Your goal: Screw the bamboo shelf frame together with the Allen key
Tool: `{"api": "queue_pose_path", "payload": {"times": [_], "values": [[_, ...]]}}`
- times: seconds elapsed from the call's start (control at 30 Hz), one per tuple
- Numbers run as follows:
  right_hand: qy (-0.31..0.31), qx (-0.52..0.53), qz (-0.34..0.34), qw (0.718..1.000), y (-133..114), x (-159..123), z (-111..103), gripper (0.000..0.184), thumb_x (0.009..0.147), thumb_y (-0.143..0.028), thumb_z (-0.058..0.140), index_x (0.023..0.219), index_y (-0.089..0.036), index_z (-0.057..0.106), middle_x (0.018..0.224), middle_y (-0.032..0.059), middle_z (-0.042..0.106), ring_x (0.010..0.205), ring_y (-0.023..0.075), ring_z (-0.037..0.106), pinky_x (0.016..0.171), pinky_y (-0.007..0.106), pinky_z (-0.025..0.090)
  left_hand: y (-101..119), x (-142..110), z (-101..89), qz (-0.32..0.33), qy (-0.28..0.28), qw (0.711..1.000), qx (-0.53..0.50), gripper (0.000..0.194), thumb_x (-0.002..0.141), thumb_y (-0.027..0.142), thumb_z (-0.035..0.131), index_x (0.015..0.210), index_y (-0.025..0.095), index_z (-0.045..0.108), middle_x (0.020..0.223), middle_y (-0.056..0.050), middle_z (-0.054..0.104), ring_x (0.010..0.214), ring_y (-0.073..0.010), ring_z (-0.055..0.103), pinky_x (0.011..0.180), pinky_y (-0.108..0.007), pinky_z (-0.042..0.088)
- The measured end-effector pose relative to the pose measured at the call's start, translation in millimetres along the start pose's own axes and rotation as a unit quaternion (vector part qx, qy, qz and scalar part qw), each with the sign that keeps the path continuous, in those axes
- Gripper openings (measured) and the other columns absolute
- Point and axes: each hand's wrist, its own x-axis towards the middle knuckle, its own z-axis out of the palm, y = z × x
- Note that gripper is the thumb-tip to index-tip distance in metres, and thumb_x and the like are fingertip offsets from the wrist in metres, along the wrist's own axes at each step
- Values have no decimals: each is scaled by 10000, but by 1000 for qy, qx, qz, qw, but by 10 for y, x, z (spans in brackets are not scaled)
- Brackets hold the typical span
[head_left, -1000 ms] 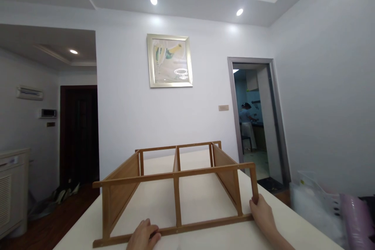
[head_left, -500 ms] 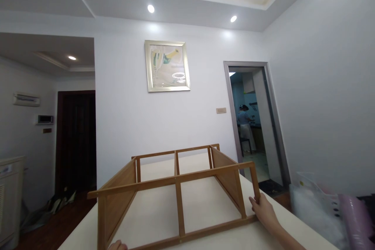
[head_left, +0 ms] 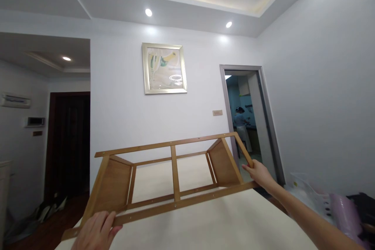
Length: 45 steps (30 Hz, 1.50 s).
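Note:
A brown wooden frame [head_left: 175,172] with two solid side panels and a middle bar stands tilted over a pale tabletop [head_left: 216,222]. My left hand [head_left: 96,229] is wrapped round the near lower rail at its left end, the thumb along the rail. At the right end, my right hand [head_left: 260,174] grips the corner where the slanting end bar meets the lower rail. Both hands are closed on the same frame. Small screw heads or holes dot the rails.
Behind the table, a framed picture [head_left: 165,68] hangs on the white wall. Through the doorway [head_left: 242,117] at right a person [head_left: 240,127] stands in another room. A pink roll [head_left: 345,215] and clear plastic lie at lower right. A dark door [head_left: 69,140] is at left.
The near side of the wooden frame has risen and the frame has tipped away from me. My left hand has come further into view, and my right hand has moved up with the corner.

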Motion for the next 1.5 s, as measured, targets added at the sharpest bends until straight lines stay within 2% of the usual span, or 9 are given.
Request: {"api": "queue_pose_path", "payload": {"times": [0.17,0.33,0.47,0.6,0.77,0.93,1.1,1.27,1.5], "values": [[11,48,-27,998,-338,239,-200,285,794,-437,664,687,-188,575,611,35,627,612,176,587,540,251,361,-67,683,-372,42,6,998,42,289,962,402,424,954,200,630,789,-73,576,759,-244,533,752,-410,427],[0,104,-34,994,-584,461,-217,247,778,-380,710,711,-147,664,633,45,644,654,177,605,555,252,387,-224,1186,-443,61,-20,998,28,331,987,376,381,832,200,615,769,-56,550,743,-217,515,710,-366,392],[-11,164,-6,986,-709,646,-87,252,848,-350,698,924,-111,687,882,72,685,829,199,646,696,288,505,-282,1453,-349,35,-43,998,10,371,996,401,346,815,203,602,779,-54,566,750,-220,526,721,-365,393],[-22,252,36,967,-798,798,96,348,947,-361,594,1235,-167,571,1229,86,603,1031,212,629,869,428,550,-294,1640,-190,-6,-40,999,0,381,983,440,343,852,202,610,811,-65,601,785,-235,558,765,-381,421],[-36,364,57,929,-854,885,318,355,945,-358,597,1245,-170,569,1246,91,596,1051,221,622,880,434,546,-363,1844,64,-37,-25,999,-3,396,970,442,354,1096,182,624,935,-91,668,915,-260,604,902,-424,431],[-54,412,38,909,-843,906,519,376,975,-429,512,1260,-186,546,1168,87,646,949,186,666,807,353,567,-459,2032,306,-60,-34,997,-17,417,970,415,339,1081,172,658,921,-91,684,948,-260,621,954,-426,423],[-68,366,-2,928,-751,811,793,506,952,-585,398,1246,-202,550,1122,105,700,928,189,698,744,264,553,-515,2129,455,-75,-46,996,-25,402,973,382,326,1064,179,661,951,-87,695,989,-251,618,1048,-477,353],[-68,225,-24,972,-562,543,1216,395,835,-386,675,1149,-158,602,1084,111,702,1005,246,656,814,314,516,-534,2175,534,-78,-57,995,-26,401,975,390,320,1089,175,639,1056,-111,693,1061,-268,599,1098,-553,277],[-57,48,-30,997,-484,563,1451,336,950,-363,588,1227,-172,578,1230,85,604,1040,214,625,883,432,542,-573,2152,645,-66,-52,996,-30,400,916,258,386,1252,143,568,1308,-140,604,1305,-298,470,1138,-508,276]]}}
